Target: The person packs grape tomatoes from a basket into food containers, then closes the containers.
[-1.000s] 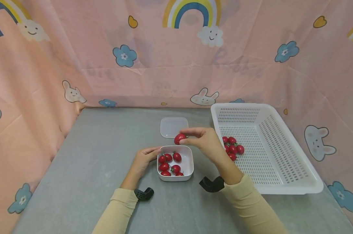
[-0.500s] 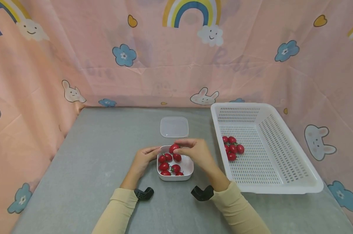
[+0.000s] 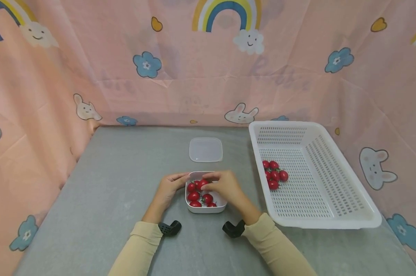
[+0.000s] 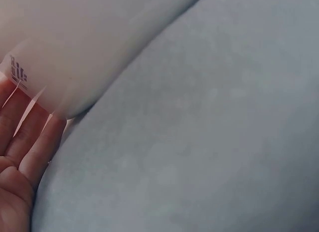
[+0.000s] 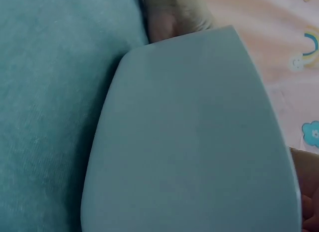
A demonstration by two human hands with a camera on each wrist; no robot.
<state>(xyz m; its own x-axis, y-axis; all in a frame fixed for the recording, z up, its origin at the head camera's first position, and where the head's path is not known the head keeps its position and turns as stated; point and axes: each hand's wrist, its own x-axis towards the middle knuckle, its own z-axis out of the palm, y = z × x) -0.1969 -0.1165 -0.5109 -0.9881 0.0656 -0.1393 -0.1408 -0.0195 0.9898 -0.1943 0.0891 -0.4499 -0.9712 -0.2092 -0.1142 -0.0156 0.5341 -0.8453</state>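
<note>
Tomato (image 3: 203, 183) in my right hand (image 3: 225, 188), pinched between thumb and fingertips, sits low over the box (image 3: 217, 207), touching or all but touching the others already inside; I cannot tell which from the head view. About 5 more tomatoes (image 3: 198, 196) lie in the box, crowded toward its left side. My left hand (image 3: 169, 188) rests against the box's left wall with fingers nearly straight, bracing it on the table (image 3: 118, 184); the left wrist view shows those fingers (image 4: 25, 137) flat on the pale wall (image 4: 75, 47). The right wrist view shows only the box's outer wall (image 5: 194, 137) up close, nothing of the fruit.

I judge this to be the setting-down step of moving tomatoes from the basket (image 3: 332, 224) to the box. The basket stands well to the right with 5 or so tomatoes left in a cluster (image 3: 274, 174) near its left side. The lid (image 3: 206, 149) lies apart, behind the box.

The next move calls for easing thumb and fingers open so the tomato settles into the free space at the right without rolling onto the others, then lifting the hand straight up clear of the rim. My left hand should keep the box steady while I do that.
</note>
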